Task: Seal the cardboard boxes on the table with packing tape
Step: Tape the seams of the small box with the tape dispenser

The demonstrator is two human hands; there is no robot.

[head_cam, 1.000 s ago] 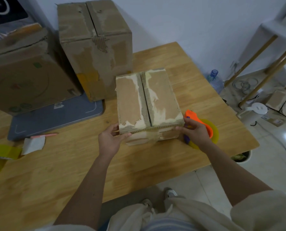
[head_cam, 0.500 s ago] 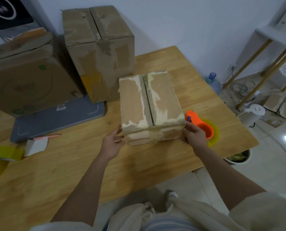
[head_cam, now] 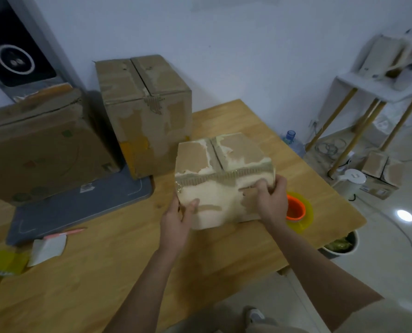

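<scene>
Fingers of both hands grip the small cardboard box at frame centre: left hand clasps its lower left corner, thumb on the near face; right hand curls over its right edge. Box is tilted, near face toward the camera. Wooden tabletop spans the lower frame. Large box stands at far left, a tall box beside it, upper centre. Grey mat lies beneath them. Orange tape dispenser sits just right of the right hand.
</scene>
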